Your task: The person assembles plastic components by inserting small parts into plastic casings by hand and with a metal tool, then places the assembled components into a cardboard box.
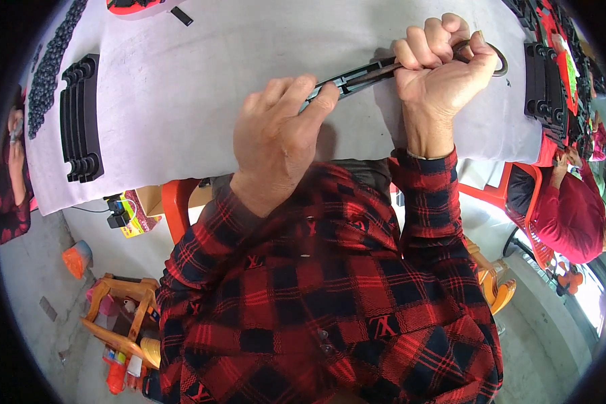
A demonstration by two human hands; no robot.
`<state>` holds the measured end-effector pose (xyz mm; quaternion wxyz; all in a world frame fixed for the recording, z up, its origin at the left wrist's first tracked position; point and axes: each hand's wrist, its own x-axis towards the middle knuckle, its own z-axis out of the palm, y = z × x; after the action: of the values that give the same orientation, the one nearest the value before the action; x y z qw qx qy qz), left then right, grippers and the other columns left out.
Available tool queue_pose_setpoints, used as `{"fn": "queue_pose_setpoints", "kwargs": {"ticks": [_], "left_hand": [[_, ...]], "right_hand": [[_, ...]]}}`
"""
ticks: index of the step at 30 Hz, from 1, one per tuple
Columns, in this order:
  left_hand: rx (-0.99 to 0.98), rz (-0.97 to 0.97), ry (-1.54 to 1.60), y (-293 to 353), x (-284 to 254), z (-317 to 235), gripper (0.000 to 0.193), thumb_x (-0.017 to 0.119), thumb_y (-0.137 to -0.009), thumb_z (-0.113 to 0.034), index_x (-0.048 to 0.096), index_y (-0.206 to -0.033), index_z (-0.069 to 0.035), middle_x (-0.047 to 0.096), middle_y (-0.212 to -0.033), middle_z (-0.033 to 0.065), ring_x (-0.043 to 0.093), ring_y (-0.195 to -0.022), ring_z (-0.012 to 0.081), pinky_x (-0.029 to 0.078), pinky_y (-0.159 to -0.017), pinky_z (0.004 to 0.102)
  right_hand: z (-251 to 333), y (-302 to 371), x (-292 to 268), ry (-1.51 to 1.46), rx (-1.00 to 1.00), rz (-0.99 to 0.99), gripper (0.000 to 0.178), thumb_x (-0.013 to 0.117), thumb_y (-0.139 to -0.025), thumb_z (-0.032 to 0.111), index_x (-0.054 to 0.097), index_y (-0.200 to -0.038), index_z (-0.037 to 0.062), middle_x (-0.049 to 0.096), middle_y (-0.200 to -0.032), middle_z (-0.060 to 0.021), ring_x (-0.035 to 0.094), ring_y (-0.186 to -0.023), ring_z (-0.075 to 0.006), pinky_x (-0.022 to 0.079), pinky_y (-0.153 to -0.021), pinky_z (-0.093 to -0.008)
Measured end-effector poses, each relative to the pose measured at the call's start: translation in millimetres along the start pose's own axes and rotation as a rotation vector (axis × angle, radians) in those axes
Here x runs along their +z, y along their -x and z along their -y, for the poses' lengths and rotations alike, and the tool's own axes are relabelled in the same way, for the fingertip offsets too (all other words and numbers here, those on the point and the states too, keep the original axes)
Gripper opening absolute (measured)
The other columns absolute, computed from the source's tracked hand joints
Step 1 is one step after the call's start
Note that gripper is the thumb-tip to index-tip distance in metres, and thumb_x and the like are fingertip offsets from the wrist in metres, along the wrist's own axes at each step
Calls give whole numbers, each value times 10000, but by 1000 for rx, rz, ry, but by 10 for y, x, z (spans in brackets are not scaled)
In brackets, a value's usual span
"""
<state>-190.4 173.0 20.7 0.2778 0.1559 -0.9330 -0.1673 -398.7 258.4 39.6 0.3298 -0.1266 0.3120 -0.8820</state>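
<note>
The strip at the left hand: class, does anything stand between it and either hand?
Nothing visible separates the left hand from the strip: they touch. The tool held in the right hand lies along the strip; whether that hand also touches the strip is unclear.

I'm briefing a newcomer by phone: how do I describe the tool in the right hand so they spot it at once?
Over the white tabletop, find the person's right hand. The dark tool, probably scissors, runs through its grip, its narrow end at the slotted part in the left hand. Its rounded handle loop sets it apart from that straight part.
</note>
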Motion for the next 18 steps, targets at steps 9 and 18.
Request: {"fn": "queue_pose_setpoints", "kwargs": {"ticks": [9, 18], "left_hand": [[0, 12, -10, 17, 8, 16, 386, 737, -778, -23, 707, -1135, -167, 656, -1068, -2, 633, -934, 207, 482, -720, 354], [13, -1, -12, 8, 26, 15, 396, 749, -762, -22, 712, -1132, -156, 656, -1070, 8, 639, -927, 217, 493, -726, 361]], "right_hand": [[-38, 8, 16, 7, -22, -23, 320, 464, -910, 340, 576, -867, 43, 263, -604, 34, 203, -510, -110, 183, -466, -287], [-63, 15, 26, 76, -59, -81, 247, 421, -926, 270, 531, -850, 62, 254, -613, 30, 191, -510, -115, 175, -463, -291]]}}
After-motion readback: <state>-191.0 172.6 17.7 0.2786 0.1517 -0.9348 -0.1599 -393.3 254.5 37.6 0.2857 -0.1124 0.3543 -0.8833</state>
